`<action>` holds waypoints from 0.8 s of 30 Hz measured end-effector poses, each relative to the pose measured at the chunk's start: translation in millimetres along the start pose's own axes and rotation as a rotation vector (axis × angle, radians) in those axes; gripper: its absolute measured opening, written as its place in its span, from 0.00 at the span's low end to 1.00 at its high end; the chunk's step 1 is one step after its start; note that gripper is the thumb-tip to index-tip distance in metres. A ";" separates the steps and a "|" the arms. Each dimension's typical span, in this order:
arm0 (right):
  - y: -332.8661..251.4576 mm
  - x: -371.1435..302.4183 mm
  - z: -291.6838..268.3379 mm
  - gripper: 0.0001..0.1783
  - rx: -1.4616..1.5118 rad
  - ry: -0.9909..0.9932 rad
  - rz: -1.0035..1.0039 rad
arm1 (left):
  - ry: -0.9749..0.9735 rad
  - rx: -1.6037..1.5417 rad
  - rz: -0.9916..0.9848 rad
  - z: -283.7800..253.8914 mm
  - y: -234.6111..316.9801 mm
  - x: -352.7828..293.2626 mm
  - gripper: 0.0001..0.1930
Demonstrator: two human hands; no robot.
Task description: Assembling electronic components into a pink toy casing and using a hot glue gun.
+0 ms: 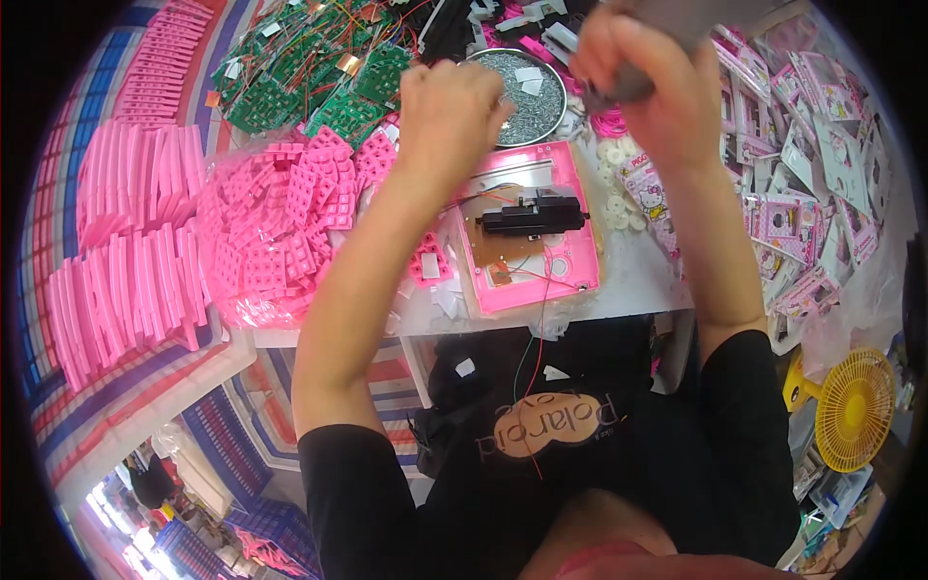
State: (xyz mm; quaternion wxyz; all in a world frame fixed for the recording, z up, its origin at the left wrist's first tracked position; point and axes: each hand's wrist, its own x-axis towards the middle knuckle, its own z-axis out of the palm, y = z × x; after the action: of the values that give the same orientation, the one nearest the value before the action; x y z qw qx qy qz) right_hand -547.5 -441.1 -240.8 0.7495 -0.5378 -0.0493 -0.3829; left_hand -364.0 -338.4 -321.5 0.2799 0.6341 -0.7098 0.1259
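My left hand (452, 111) has its fingers curled at the left rim of a round metal bowl (561, 121) of small silver screws. Whatever its fingertips may pinch is hidden. Raised to the right of the bowl, my right hand (667, 87) grips a dark grey hand tool (633, 85), blurred, its kind unclear. Below both hands a pink plastic casing (580, 174) lies open on the table. Inside it sit a black mechanism (532, 217) and a brown circuit board (488, 249). Thin red and dark wires (543, 319) trail from it over the table's front edge.
Left of the casing lie pink button pads (280, 213) in a clear bag and stacked pink plastic parts (126, 300). Green circuit boards (309, 72) with wires are heaped behind. White round parts (619, 184) and printed panels (802, 184) lie right. A yellow fan (854, 411) stands lower right.
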 end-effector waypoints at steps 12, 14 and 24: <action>3.4 -43.8 56.6 0.17 -0.116 -0.138 -0.076 | -0.080 -0.655 -0.448 -58.9 78.5 -66.8 0.04; 7.8 -45.0 58.7 0.17 -0.126 -0.129 -0.079 | -0.074 -0.666 -0.470 -58.9 78.4 -67.2 0.05; 18.8 -48.6 45.2 0.16 -0.228 -0.098 -0.082 | -0.014 -0.251 -0.327 -60.2 75.4 -77.8 0.19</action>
State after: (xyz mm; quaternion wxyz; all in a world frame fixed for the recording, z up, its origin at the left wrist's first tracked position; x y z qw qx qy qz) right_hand -554.5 -375.2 -260.1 0.6641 -0.6349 -0.0639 -0.3896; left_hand -419.8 -229.3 -302.8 0.3687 0.7018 -0.6093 -0.0150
